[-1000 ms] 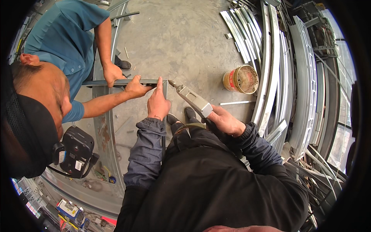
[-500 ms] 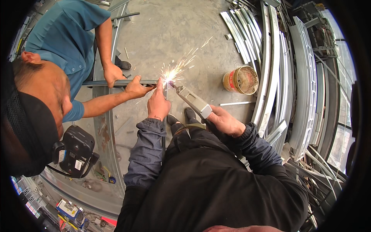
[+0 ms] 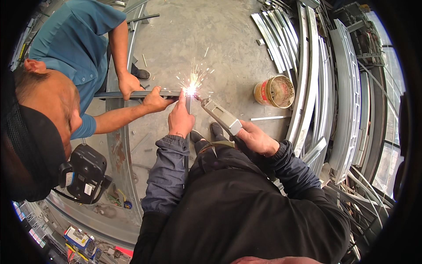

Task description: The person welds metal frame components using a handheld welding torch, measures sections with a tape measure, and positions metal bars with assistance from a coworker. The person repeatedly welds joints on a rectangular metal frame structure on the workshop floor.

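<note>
The sparks (image 3: 192, 83) have moved: half a second ago they flew up and off to the right, and now they make a smaller spray that goes mostly straight up. Our hands look the same as they did then.

Our right hand (image 3: 256, 137) is closed around the back end of a grey boxy tool (image 3: 221, 115). The tool's thin nose points up and to the left, right beside the bright spot.

Our left hand (image 3: 181, 119) has one finger pointing up near the glow. Its other fingers are bent in around the second bar (image 3: 189, 104), which runs down toward us. We cannot tell how tight they squeeze.

The long bar (image 3: 145, 93) comes in from the left, and its end meets the second bar at the glow. A helper in a blue shirt (image 3: 72, 42) has two hands (image 3: 154, 101) closed on it.

A dirty bucket (image 3: 281, 91) stands on the floor (image 3: 198, 35) to the right, near some long metal strips (image 3: 308, 79).
</note>
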Available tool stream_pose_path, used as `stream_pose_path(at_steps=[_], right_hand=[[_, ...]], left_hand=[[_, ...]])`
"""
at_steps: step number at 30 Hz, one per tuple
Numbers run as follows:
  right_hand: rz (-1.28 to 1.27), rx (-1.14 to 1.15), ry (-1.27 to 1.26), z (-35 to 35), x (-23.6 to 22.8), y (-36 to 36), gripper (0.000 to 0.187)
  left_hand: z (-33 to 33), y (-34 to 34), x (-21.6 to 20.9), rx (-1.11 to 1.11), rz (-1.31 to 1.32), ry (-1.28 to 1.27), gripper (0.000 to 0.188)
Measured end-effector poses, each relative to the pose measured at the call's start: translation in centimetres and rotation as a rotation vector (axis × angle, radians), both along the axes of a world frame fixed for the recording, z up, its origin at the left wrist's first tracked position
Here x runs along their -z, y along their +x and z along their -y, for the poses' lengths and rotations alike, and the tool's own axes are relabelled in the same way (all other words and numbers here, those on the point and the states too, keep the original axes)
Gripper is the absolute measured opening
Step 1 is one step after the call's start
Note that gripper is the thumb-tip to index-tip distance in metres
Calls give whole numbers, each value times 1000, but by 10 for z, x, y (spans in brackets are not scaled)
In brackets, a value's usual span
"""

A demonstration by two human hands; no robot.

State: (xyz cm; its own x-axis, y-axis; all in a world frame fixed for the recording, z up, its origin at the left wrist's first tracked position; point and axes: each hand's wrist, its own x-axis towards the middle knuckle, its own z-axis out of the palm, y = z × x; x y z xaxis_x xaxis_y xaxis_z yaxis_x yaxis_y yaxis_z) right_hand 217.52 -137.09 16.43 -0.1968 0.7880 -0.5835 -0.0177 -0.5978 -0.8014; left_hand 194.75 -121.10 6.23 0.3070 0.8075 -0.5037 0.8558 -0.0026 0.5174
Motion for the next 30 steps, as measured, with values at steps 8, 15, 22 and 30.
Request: stream_pose_path(at_steps=[8,15,22,30], right_hand=[[0,7,-9,-1,-3,0,47],[-27,2,-45,0,-3,1,47],[29,12,22,1,9,-2,45],[3,76,-34,9,1,3,48]], left_hand=[[0,1,-2,-3,18,9,97],[4,-3,12,9,41,125,99],[5,-3,12,-4,58,132,98],[2,-4,3,-13,60,46,99]])
